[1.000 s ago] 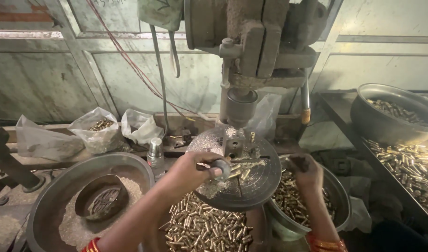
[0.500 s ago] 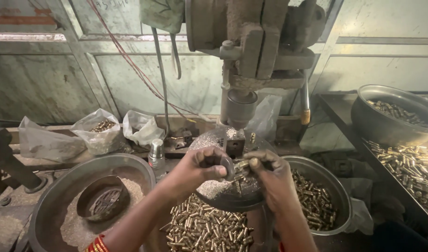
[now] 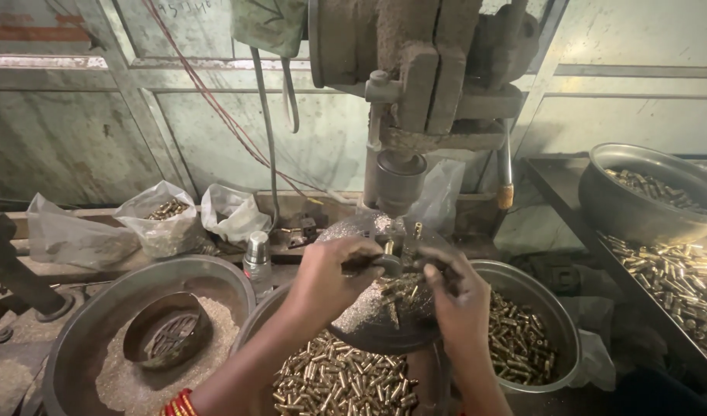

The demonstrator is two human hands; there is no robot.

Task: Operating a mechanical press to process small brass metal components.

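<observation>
**Both hands at the drill table, working small brass pieces**

Head view: the left hand point(image 3: 332, 271) reaches in from the lower left, its fingers curled around a small dark handle or fixture on the round drill table point(image 3: 369, 327), just beneath the chuck point(image 3: 400, 179) of the drill press. The right hand point(image 3: 455, 296) comes up from below, fingertips pinched close to a small brass piece point(image 3: 389, 248); whether it actually grips the piece cannot be told. That piece stands upright at the table's centre, short, cylindrical and shiny yellow, with more like it lying loose on the shaving-dusted table. Below the table, two metal basins point(image 3: 557, 327) hold heaps of the same brass pieces. To the left sits a wide pan of pale shavings point(image 3: 222, 327) with a smaller ring-shaped dish inside. Plastic bags point(image 3: 164, 223) rest along the back ledge.
</observation>
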